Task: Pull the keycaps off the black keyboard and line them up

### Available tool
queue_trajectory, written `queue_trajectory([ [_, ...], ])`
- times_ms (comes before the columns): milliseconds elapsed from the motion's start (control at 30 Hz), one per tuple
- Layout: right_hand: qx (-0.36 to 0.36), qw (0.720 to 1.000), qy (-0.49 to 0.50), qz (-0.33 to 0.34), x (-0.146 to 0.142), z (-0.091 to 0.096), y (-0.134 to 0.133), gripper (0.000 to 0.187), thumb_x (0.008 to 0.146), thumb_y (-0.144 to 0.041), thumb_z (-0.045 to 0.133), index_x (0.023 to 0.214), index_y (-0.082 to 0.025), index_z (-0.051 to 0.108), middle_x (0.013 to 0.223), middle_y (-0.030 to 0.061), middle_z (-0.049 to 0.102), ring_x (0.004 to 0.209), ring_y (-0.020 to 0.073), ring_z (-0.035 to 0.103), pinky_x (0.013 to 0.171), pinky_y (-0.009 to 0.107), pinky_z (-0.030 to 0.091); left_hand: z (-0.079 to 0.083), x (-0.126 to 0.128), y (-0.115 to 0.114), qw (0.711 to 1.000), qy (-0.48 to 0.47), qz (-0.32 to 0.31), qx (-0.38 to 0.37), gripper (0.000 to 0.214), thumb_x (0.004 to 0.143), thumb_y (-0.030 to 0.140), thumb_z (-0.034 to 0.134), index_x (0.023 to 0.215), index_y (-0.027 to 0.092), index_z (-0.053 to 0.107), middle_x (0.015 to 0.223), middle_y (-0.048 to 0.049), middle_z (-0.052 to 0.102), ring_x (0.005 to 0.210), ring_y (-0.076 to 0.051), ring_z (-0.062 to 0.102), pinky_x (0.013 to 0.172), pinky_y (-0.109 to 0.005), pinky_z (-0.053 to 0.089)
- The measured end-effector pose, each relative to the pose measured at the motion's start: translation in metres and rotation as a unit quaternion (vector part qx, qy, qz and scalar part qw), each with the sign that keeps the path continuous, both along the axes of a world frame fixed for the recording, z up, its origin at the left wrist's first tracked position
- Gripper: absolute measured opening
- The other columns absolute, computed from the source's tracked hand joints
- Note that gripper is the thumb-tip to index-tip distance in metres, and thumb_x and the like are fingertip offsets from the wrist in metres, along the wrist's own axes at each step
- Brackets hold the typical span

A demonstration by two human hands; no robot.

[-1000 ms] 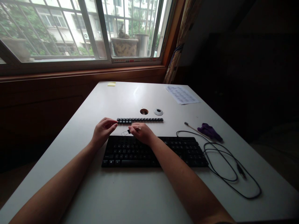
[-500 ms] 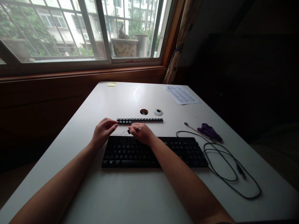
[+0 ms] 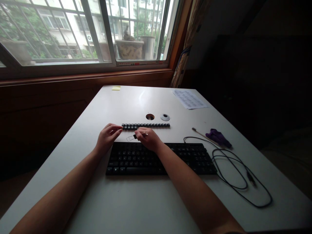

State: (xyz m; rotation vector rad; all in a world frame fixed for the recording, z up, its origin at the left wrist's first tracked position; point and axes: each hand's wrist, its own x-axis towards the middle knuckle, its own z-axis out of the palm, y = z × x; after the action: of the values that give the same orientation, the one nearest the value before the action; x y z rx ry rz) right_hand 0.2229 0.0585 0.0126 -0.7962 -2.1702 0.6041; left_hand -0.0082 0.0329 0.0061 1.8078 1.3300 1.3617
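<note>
Your left hand (image 3: 107, 137), its grip unclear, is resting at two rows of detached keycaps (image 3: 154, 125); your right hand (image 3: 149, 139) is gripping a wire keycap puller (image 3: 135, 136); below, the keyboard (image 3: 130, 147) is holding many keys (image 3: 136, 163).

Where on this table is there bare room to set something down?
Bare table shows this side of the keyboard, between the forearms, and along the far side, between the yellow note and papers. Crowded: around the keycaps, with the left hand and the right hand holding a wire tool; and the right side, with cable, stick and purple cloth.
</note>
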Motion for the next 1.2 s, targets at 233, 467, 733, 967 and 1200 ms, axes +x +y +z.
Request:
queue_trajectory([
  [233, 0.024, 0.998, 0.049, -0.021, 0.001, 0.009, -0.006, 0.029, 0.099, -0.025, 0.037, 0.081, -0.02, 0.059, 0.083, 0.0022, 0.054, 0.077, 0.0145, 0.052, 0.075, 0.028, 0.042, 0.0, 0.0, 0.001, 1.0, 0.01, -0.009, 0.003, 0.025, 0.088, 0.04, 0.065, 0.102, 0.02, 0.073, 0.098, -0.0068, 0.066, 0.094, -0.021, 0.064, 0.084, -0.034, 0.053],
  [467, 0.073, 0.99, 0.108, -0.058, 0.003, 0.013, -0.011, 0.021, 0.094, -0.016, 0.04, 0.092, -0.022, 0.06, 0.092, 0.0054, 0.056, 0.092, 0.0203, 0.054, 0.088, 0.037, 0.045, -0.004, 0.002, 0.0, 0.994, -0.065, -0.056, -0.068, 0.034, 0.084, 0.041, 0.071, 0.108, 0.017, 0.068, 0.099, -0.009, 0.072, 0.089, -0.021, 0.068, 0.082, -0.035, 0.055],
  [733, 0.109, 0.989, 0.081, -0.056, 0.002, 0.011, -0.008, 0.017, 0.095, -0.015, 0.04, 0.099, -0.021, 0.055, 0.09, 0.0059, 0.059, 0.09, 0.0198, 0.056, 0.086, 0.036, 0.046, -0.008, 0.004, 0.0, 0.987, -0.101, -0.086, -0.086, 0.03, 0.079, 0.038, 0.077, 0.097, 0.016, 0.065, 0.088, -0.0066, 0.072, 0.076, -0.017, 0.068, 0.071, -0.03, 0.056],
  [967, 0.121, 0.992, 0.0, -0.022, -0.002, 0.004, -0.009, 0.019, 0.098, -0.022, 0.045, 0.112, -0.021, 0.059, 0.098, 0.0061, 0.065, 0.084, 0.0159, 0.06, 0.076, 0.028, 0.047, -0.004, 0.006, -0.004, 0.984, -0.096, -0.123, -0.085, 0.025, 0.08, 0.035, 0.076, 0.091, 0.016, 0.064, 0.083, -0.0045, 0.07, 0.073, -0.017, 0.067, 0.07, -0.03, 0.056],
  [1200, 0.129, 0.991, -0.041, -0.013, -0.004, 0.0, -0.007, 0.028, 0.094, -0.041, 0.058, 0.113, -0.022, 0.065, 0.097, 0.005, 0.067, 0.075, 0.013, 0.062, 0.069, 0.025, 0.046, -0.003, 0.007, -0.006, 0.986, -0.083, -0.128, -0.066, 0.023, 0.08, 0.034, 0.076, 0.086, 0.016, 0.062, 0.085, -0.0051, 0.07, 0.078, -0.019, 0.068, 0.071, -0.031, 0.056],
])
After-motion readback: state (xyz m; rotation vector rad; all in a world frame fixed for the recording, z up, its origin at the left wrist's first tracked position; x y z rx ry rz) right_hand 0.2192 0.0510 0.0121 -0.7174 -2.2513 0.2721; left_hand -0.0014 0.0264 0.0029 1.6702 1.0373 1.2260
